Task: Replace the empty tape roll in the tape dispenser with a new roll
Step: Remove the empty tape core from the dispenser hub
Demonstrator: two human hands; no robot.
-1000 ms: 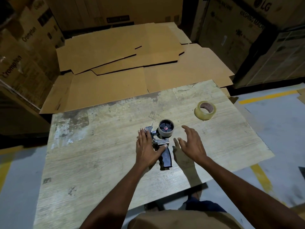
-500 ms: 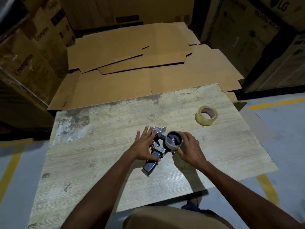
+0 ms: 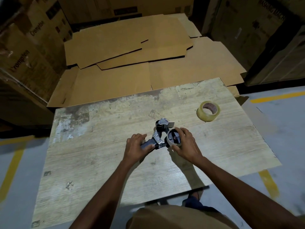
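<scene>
On the worn tabletop (image 3: 99, 154) the tape dispenser (image 3: 159, 138) lies at the middle, its handle running leftward and its cutter head pointing away. The left grip (image 3: 137, 146) clasps the handle. The right grip (image 3: 184, 142) curls round the empty core (image 3: 174, 138). The new roll (image 3: 208, 110) lies flat, far right.

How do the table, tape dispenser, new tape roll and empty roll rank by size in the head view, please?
Largest first:
table
tape dispenser
new tape roll
empty roll, partly hidden by the right hand, so unsure

The left boxes (image 3: 24, 55) read "Crompton" twice; the right box (image 3: 257, 22) reads "WASHING MACH", cut off at the frame edge.
</scene>
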